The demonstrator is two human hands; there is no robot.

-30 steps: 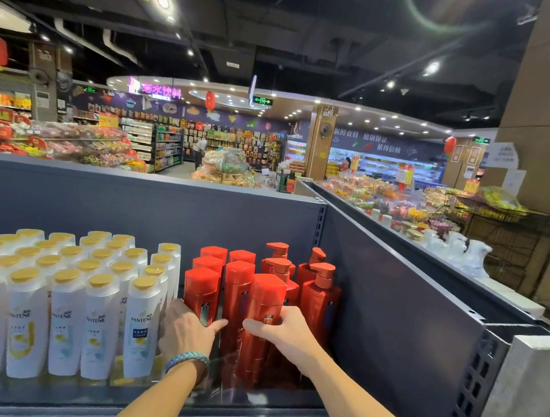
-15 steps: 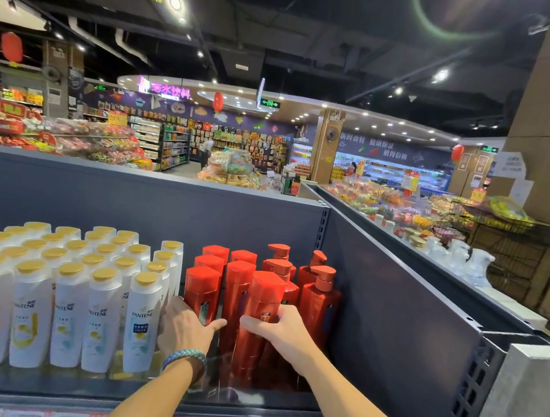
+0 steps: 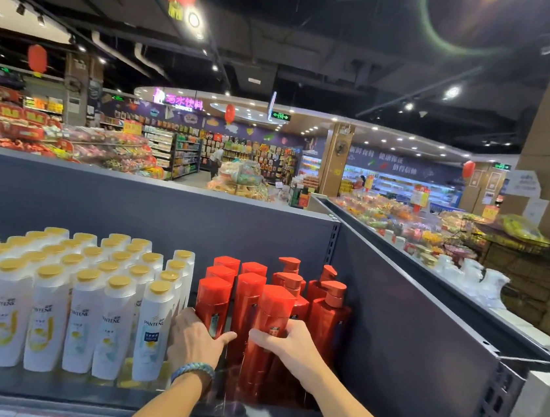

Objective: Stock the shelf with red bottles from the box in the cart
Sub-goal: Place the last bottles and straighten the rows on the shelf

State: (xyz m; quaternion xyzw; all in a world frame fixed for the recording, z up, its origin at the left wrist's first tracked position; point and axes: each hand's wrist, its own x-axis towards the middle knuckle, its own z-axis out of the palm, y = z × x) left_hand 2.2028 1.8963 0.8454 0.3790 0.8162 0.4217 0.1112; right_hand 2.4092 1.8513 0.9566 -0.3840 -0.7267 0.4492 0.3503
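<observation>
Several red bottles stand in rows at the right end of the grey shelf (image 3: 277, 414). My left hand (image 3: 195, 340), with a blue braided wristband, grips the front-left red bottle (image 3: 213, 299) low on its body. My right hand (image 3: 289, 345) wraps around the front-middle red bottle (image 3: 272, 314), which stands nearest the shelf's front edge. Behind them stand more flat-capped red bottles and red pump bottles (image 3: 328, 312) against the side panel. The cart and its box are out of view.
Rows of white Pantene bottles with yellow caps (image 3: 79, 316) fill the shelf left of the red ones. A grey back panel (image 3: 149, 214) and right side panel (image 3: 407, 326) enclose the shelf. White spray bottles (image 3: 474, 279) stand beyond the side panel.
Both hands stay on the front red bottles with hardly any shift. The camera has tilted slightly, so the shelf sits a little lower and further right in view.
</observation>
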